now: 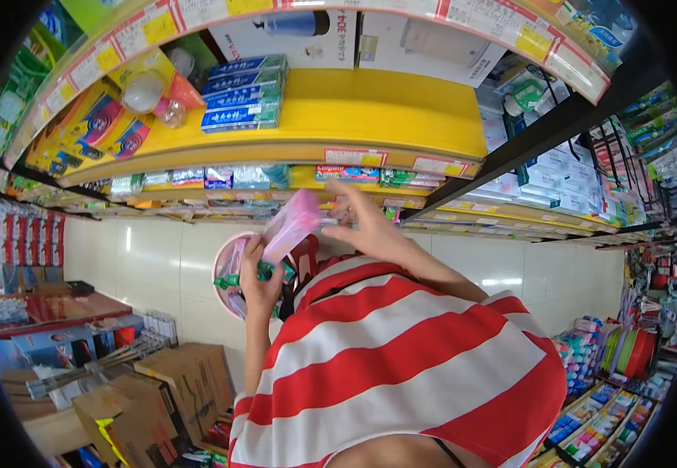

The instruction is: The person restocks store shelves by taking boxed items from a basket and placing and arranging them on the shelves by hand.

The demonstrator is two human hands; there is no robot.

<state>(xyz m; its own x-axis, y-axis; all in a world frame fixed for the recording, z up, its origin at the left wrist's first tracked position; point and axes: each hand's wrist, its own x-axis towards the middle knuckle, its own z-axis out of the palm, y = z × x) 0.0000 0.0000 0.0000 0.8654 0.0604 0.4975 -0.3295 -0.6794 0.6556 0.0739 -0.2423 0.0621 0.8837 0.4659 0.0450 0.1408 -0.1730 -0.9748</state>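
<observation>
Pack (293,225), pink & glossy, held over tub's (220,257) right side by L hand (262,278) gripping its near end, R hand (373,228) loose-fingered farther right of tub, contact unclear; looks light, stiffish, prob. slippery, so pinch long sides gently.

Two brown cardboard boxes (194,386) sit side by side at the lower left, near long grey poles (100,366) and a red table (65,313). Above them, rows of red packages (36,238) hang on a display at the left edge. Pale, glossy floor tiles (467,273) stretch across the aisle. A dark post (483,173) slants at the upper right, with stacked white boxes (565,171) beyond it. Price labels (159,30) line the curved top shelf edge, and colourful packets (592,437) fill a rack at the lower right
</observation>
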